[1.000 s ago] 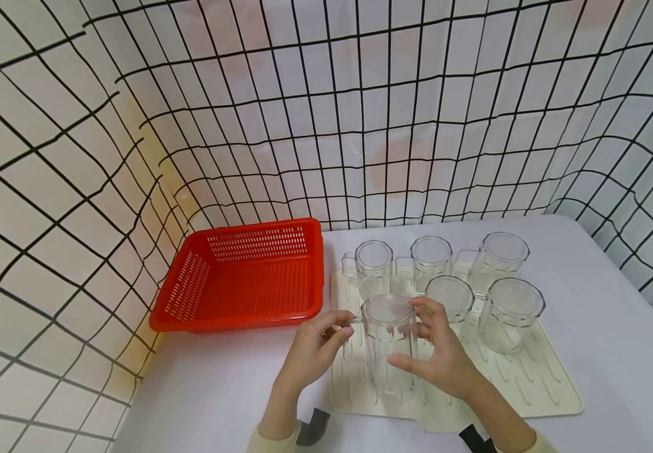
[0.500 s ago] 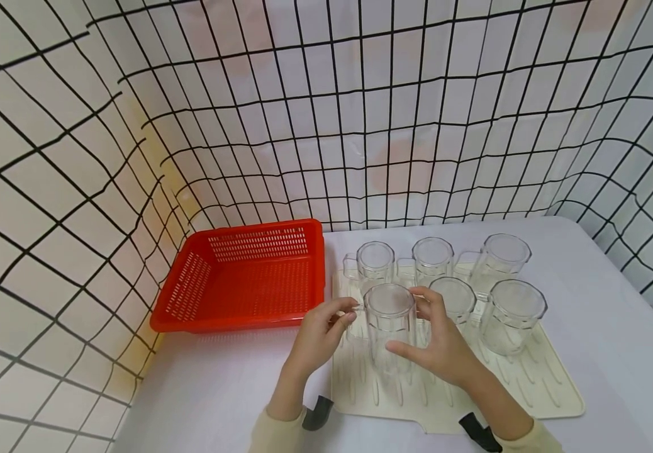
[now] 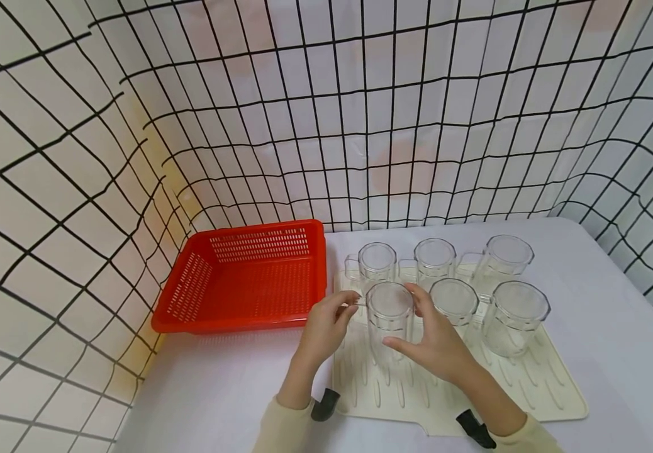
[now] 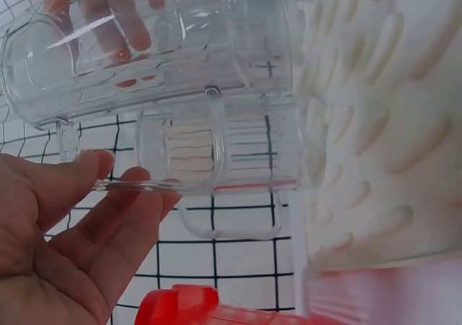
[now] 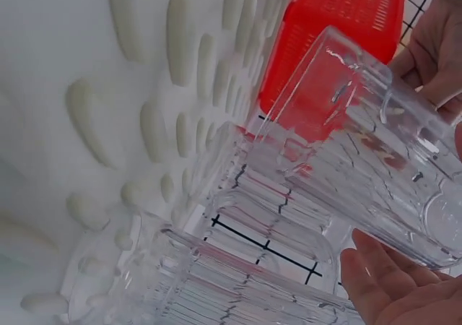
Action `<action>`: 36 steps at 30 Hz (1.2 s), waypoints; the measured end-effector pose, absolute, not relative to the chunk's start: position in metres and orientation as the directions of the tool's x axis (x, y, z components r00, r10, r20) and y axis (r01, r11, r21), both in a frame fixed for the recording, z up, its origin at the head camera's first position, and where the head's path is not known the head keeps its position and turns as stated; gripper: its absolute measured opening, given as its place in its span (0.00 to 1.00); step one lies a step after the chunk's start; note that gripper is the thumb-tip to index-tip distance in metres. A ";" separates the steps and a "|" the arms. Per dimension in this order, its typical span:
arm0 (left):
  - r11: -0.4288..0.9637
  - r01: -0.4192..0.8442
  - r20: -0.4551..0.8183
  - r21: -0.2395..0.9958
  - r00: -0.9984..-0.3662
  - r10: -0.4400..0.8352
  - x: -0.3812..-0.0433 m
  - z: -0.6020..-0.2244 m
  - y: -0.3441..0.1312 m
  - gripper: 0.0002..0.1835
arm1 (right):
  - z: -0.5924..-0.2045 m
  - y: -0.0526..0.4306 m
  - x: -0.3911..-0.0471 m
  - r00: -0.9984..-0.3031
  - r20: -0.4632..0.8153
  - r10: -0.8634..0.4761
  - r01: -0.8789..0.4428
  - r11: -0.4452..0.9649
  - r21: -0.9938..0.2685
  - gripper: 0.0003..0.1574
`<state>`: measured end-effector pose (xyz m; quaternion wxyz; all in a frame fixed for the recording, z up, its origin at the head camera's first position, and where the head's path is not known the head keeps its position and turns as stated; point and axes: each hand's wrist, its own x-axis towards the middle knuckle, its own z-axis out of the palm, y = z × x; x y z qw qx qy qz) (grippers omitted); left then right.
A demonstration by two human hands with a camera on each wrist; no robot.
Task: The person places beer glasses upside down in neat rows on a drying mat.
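A clear glass mug (image 3: pixel 389 324) with faceted sides stands upright between the hands, over the front left of the cream ridged mat (image 3: pixel 383 402). My left hand (image 3: pixel 326 324) pinches its handle between thumb and fingers; the left wrist view shows the handle (image 4: pixel 216 141) running down to those fingertips. From the right, my right hand (image 3: pixel 436 340) holds the mug's body, thumb on the near side and fingers on the far side. In the right wrist view the mug's base (image 5: pixel 296 87) appears slightly off the mat.
Several more clear mugs stand upright on the mat, among them one (image 3: pixel 455 302) close to my right hand and one (image 3: pixel 377 267) just behind the held mug. A red plastic basket (image 3: pixel 162 324) sits to the left. Black wire mesh (image 3: pixel 366 132) surrounds the back and sides.
Both hands have shifted the mug away from me, toward the back row of mugs, rising slightly off the mat. The basket and other mugs stay in place.
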<state>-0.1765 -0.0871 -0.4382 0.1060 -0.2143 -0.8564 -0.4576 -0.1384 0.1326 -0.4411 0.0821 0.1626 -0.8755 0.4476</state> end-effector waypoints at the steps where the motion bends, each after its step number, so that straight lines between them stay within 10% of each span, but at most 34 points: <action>1: 0.499 0.465 0.378 0.731 -0.885 0.271 -0.177 -0.438 -0.086 0.09 | -0.441 0.132 -0.138 -0.934 0.291 -0.208 -0.358 0.548 -0.756 0.61; 36: 0.678 0.463 0.368 0.571 -0.882 0.293 -0.191 -0.450 -0.077 0.08 | -0.458 0.116 -0.144 -0.947 0.279 -0.159 -0.309 0.686 -0.658 0.62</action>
